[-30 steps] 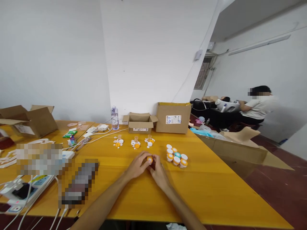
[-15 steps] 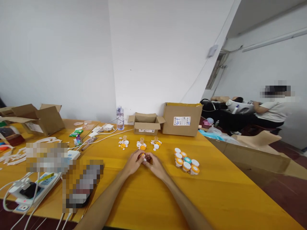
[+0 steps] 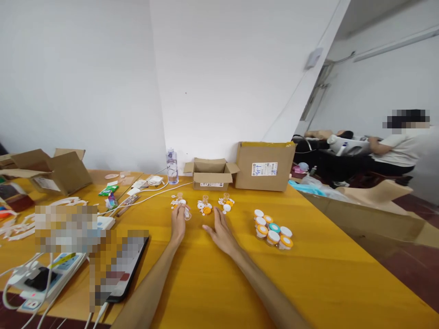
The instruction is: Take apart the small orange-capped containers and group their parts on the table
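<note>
My left hand (image 3: 178,224) is at the left cluster of small parts, its fingers closed around a small clear plastic cup (image 3: 187,214). White and orange gear-shaped pieces (image 3: 183,202) lie by its fingertips, partly hidden by the hand. My right hand (image 3: 222,232) is open and holds nothing, fingers stretched forward and thumb apart. Just ahead of it is the middle cluster, with an orange gear-shaped piece (image 3: 206,210) and a clear cup (image 3: 205,199). A third cluster to the right has a white disc (image 3: 227,208) and another clear cup (image 3: 226,196).
Several small jars with white, orange and teal lids (image 3: 273,227) stand grouped on the right. Behind the clusters are an open carton (image 3: 211,179), a larger box (image 3: 264,167) and a water bottle (image 3: 172,167). A phone (image 3: 130,269) and power strips (image 3: 65,260) lie left. Someone sits at far right.
My hands were together in the middle around a small piece with orange on it. They have parted: the left moved left to the parts with a clear cup, and the right opened.
</note>
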Motion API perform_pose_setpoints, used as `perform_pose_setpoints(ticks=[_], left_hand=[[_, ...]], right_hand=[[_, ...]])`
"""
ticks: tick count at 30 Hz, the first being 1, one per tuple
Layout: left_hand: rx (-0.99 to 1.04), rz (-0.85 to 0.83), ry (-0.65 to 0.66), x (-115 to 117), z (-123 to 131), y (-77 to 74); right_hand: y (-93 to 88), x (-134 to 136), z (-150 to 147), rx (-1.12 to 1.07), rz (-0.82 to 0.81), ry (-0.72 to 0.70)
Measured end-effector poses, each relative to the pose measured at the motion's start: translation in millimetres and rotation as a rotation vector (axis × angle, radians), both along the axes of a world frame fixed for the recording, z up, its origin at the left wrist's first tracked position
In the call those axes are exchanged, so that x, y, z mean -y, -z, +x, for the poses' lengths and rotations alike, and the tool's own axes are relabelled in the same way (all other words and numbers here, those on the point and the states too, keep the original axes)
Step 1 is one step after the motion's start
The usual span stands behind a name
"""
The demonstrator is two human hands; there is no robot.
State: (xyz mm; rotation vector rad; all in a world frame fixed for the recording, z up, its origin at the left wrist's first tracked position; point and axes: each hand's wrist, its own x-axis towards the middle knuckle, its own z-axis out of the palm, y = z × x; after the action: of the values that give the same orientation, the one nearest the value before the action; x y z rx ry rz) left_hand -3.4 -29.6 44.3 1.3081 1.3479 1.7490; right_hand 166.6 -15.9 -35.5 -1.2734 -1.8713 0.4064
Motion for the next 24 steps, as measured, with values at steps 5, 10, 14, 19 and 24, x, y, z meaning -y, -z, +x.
perform_pose_setpoints(ticks=[5, 10, 14, 19, 24], left_hand=[[-0.014, 0.051, -0.003, 2, 4, 3.0], [-0.065, 0.030, 0.007, 2, 4, 5.5], [-0.095, 0.018, 0.002, 2, 5, 6.5], [-0.099, 0.027, 0.021, 2, 9, 6.0], [-0.096, 0.008, 0.040, 1, 10, 8.0]], right_hand=[[-3.8, -32, -28, 0.018, -0.042, 0.094], [-10.6, -55, -46, -0.038, 0.016, 0.084], [-11.1, -67, -55, -0.080, 0.062, 0.066], [-13.5, -79, -65, -0.085, 0.062, 0.096], [-21.4, -77, -68, -0.099, 0.091, 0.149]])
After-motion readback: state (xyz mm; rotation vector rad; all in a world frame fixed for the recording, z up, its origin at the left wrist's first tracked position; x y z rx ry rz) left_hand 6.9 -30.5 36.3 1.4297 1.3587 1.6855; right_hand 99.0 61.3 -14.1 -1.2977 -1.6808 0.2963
